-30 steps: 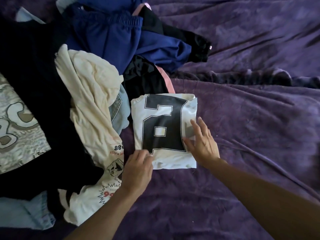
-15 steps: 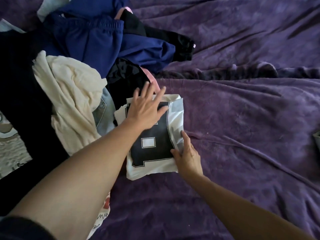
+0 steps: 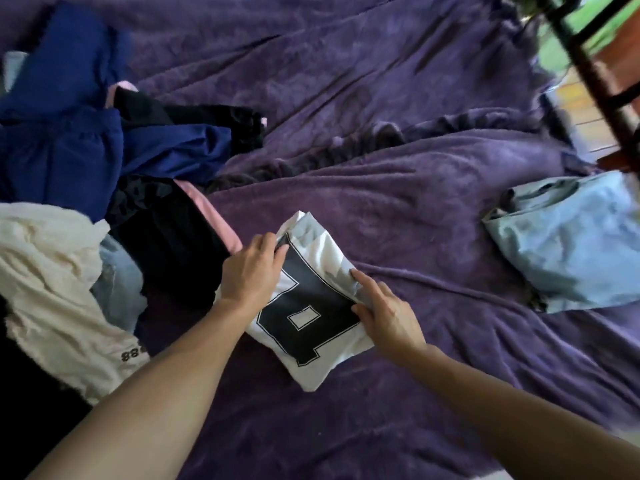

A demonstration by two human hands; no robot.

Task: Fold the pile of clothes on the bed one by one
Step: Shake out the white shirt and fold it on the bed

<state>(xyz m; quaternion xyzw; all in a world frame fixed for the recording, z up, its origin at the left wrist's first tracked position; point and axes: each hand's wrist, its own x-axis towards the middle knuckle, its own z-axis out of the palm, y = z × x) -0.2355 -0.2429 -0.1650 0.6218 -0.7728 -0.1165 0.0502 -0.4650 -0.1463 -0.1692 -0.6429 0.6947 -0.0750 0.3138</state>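
While the folded white shirt (image 3: 311, 292) lies on the purple blanket (image 3: 398, 209) just right of the clothes pile (image 3: 69, 244), the left hand (image 3: 251, 273) grips its far-left edge and the right hand (image 3: 386, 315) pinches its right edge; a folded light-blue garment (image 3: 568, 244) lies well apart.

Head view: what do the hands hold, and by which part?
The folded white shirt: left hand grips its left edge, right hand its right edge.

Dark wooden frame (image 3: 594, 81) at upper right; pale plank floor (image 3: 576, 107) behind it, blurred
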